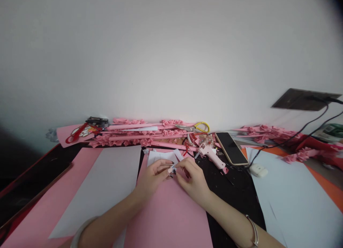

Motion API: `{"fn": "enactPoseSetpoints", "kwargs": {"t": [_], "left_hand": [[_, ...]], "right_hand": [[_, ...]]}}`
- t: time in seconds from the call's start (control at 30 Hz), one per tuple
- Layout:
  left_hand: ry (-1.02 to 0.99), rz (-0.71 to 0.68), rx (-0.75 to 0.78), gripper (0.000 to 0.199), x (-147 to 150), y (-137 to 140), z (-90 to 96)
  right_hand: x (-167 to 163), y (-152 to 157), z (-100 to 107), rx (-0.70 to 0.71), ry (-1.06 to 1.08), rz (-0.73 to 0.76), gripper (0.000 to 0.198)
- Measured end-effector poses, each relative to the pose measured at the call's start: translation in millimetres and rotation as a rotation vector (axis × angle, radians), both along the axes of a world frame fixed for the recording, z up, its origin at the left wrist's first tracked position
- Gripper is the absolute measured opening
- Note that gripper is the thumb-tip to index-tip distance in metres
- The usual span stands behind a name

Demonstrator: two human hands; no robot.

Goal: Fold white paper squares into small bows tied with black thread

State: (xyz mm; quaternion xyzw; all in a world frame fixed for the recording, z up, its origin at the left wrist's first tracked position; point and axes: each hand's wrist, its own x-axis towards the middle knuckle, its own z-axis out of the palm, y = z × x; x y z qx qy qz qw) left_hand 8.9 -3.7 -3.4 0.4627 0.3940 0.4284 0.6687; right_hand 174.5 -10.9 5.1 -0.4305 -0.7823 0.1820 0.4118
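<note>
On the tabletop (235, 189), pink paper flowers (146, 142) are seemingly finished, while an incomplete-looking paper piece (171, 169) is pinched by left hand (149, 178) and right hand (196, 180).

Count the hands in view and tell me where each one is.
2. The left hand is over the pink sheet, pinching a small pale piece; the right hand is opposite, fingertips close by that piece. No others seem hidden.
</note>
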Motion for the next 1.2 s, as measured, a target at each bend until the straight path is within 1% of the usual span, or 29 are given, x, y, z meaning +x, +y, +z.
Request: {"fn": "enactPoseSetpoints", "kwargs": {"t": [0.1,0.23,0.43,0.6,0.8,0.93,1.0,1.13,1.2], "left_hand": [[0.002,-0.005,-0.010,0.019,0.3,-0.4,2.5],[0.021,-0.003,-0.022,0.018,0.7,-1.6,6.0],[-0.043,-0.022,-0.062,0.017,0.6,-3.5,7.1],[0.045,-0.034,0.015,0.018,0.7,-3.1,8.4],[0.149,-0.043,0.110,0.022,-0.1,-1.1,8.1],[0.153,-0.045,0.119,0.031,-1.7,-0.2,6.3],[0.143,-0.056,0.125,0.031,-2.3,0.0,5.9],[0.151,-0.088,0.110,0.024,-2.8,0.6,5.6],[0.125,-0.100,0.084,0.030,-3.2,0.9,4.5]], "right_hand": [[-0.2,-0.2,0.5,-0.008,-0.008,0.006,0.018],[-0.6,0.6,0.1,-0.010,-0.020,0.053,0.016],[-0.2,1.4,-1.9,-0.019,0.004,0.078,0.015],[0.7,0.0,-2.5,-0.015,-0.013,0.123,0.019],[0.8,0.1,-4.3,-0.020,-0.034,0.131,0.021],[0.3,0.4,-4.0,-0.023,-0.034,0.128,0.019],[0.2,0.6,-3.6,-0.024,-0.037,0.120,0.020],[1.1,1.8,-3.5,-0.022,-0.008,0.097,0.019],[2.0,2.5,-3.4,-0.022,0.006,0.083,0.019]]}}
